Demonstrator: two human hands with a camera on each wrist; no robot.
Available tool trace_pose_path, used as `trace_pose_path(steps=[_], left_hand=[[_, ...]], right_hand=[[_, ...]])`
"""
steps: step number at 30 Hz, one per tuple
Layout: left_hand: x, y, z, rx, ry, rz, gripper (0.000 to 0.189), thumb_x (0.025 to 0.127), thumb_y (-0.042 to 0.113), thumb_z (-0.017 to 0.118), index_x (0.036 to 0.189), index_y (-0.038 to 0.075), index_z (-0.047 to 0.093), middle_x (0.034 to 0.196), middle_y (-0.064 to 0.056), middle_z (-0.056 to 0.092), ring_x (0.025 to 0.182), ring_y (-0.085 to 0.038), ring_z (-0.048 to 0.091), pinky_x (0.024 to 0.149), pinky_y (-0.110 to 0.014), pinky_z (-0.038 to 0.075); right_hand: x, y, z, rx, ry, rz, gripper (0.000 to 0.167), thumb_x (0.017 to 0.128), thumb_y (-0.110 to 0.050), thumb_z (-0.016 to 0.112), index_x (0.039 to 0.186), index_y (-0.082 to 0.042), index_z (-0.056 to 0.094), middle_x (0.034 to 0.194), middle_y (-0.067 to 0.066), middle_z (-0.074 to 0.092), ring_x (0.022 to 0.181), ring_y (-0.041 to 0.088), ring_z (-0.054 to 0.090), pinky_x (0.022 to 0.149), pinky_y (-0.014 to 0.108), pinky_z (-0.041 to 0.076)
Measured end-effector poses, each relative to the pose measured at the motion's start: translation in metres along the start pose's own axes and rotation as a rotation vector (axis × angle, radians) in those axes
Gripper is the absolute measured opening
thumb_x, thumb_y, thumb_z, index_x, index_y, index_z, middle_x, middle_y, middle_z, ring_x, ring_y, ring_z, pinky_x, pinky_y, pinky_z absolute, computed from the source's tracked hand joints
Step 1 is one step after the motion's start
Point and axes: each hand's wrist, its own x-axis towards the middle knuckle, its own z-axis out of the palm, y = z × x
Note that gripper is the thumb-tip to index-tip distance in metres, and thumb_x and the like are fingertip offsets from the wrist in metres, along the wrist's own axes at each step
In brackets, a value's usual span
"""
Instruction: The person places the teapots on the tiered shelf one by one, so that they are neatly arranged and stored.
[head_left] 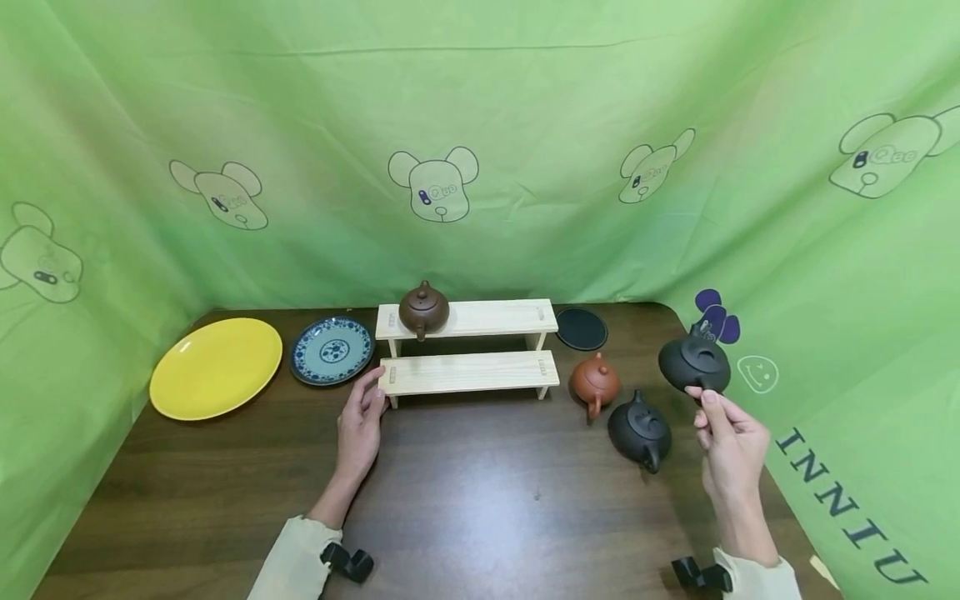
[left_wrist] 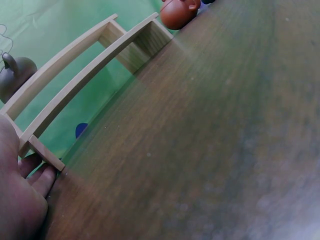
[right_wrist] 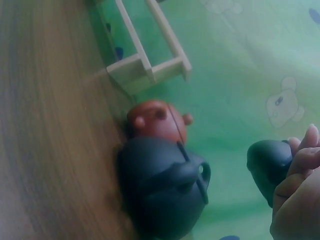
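My right hand [head_left: 735,442] pinches a black teapot [head_left: 695,360] by its handle and holds it up off the table at the right. In the right wrist view, this teapot [right_wrist: 270,162] hangs beyond the fingers, partly hidden by them. My left hand [head_left: 360,427] touches the left end of the lower tier of a pale wooden two-tier stand [head_left: 468,372], fingertips beside its leg in the left wrist view. On the upper tier, at its left, sits a dark brown teapot [head_left: 424,308]. A reddish-brown teapot [head_left: 595,380] and a second black teapot [head_left: 640,430] stand right of the stand.
To the left lie a yellow plate [head_left: 216,368] and a blue patterned plate [head_left: 332,351]. A dark round mat [head_left: 581,329] lies behind the reddish-brown teapot. Green printed cloth [head_left: 525,167] hangs around the back and sides of the brown wooden table [head_left: 465,500].
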Motion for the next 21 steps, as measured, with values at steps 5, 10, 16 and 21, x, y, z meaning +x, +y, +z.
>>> trace_pose_path(steps=[5, 10, 16, 21], left_hand=[[0.000, 0.006, -0.001, 0.010, -0.003, -0.017, 0.038, 0.118, 0.025, 0.056, 0.155, 0.028, 0.063, 0.140, -0.013, 0.076, 0.129, -0.025, 0.071, 0.101, -0.025, 0.054], [-0.011, 0.030, 0.000, 0.010, 0.019, 0.026, 0.038, 0.118, 0.025, 0.055, 0.154, 0.018, 0.064, 0.137, -0.024, 0.074, 0.127, -0.034, 0.072, 0.100, -0.029, 0.057], [-0.016, 0.044, 0.000, 0.015, 0.019, 0.000, 0.038, 0.119, 0.021, 0.053, 0.155, 0.015, 0.063, 0.139, -0.023, 0.073, 0.129, -0.031, 0.070, 0.104, -0.031, 0.057], [-0.013, 0.044, 0.000, 0.030, -0.001, -0.052, 0.039, 0.119, 0.018, 0.052, 0.157, 0.017, 0.060, 0.141, -0.020, 0.073, 0.131, -0.030, 0.069, 0.107, -0.034, 0.055]], right_hand=[[-0.005, -0.003, 0.007, -0.012, -0.012, 0.003, 0.019, 0.106, 0.008, 0.066, 0.097, 0.014, 0.082, 0.063, 0.006, 0.069, 0.046, 0.004, 0.048, 0.047, 0.024, 0.016], [-0.012, -0.007, 0.014, -0.034, -0.027, 0.025, 0.020, 0.107, 0.007, 0.067, 0.096, 0.013, 0.082, 0.059, 0.005, 0.065, 0.045, 0.004, 0.046, 0.050, 0.028, 0.012], [-0.018, -0.004, 0.023, -0.069, -0.076, 0.068, 0.024, 0.108, 0.005, 0.065, 0.094, 0.006, 0.084, 0.059, 0.001, 0.063, 0.045, 0.001, 0.044, 0.048, 0.027, 0.012], [-0.023, -0.001, 0.029, -0.050, -0.148, 0.077, 0.028, 0.109, 0.007, 0.062, 0.094, 0.003, 0.085, 0.064, 0.000, 0.067, 0.046, 0.008, 0.033, 0.050, 0.027, 0.009]])
